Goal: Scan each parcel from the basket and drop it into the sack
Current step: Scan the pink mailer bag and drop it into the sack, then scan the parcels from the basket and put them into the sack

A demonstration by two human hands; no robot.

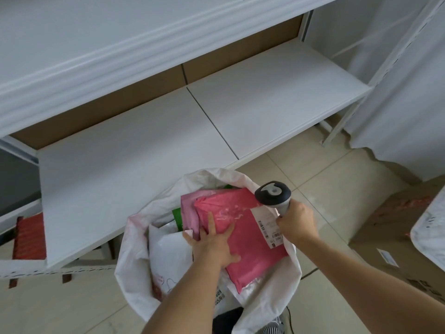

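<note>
A white woven sack [134,256] stands open on the floor at the bottom centre. A bright pink parcel [250,247] with a white label lies on top inside it. My left hand [213,244] presses flat on that parcel with straight, spread fingers. Under it are a paler pink parcel [189,208], a white parcel [168,254] and a bit of a green one. My right hand [297,225] grips the handle of a grey and black barcode scanner [273,192] just above the label's right edge. The basket is not in view.
A low white shelf [168,145] runs behind the sack, with another board above it. A brown cardboard box [397,237] sits on the tiled floor at the right. A red stool-like thing [30,235] stands at the left under the shelf.
</note>
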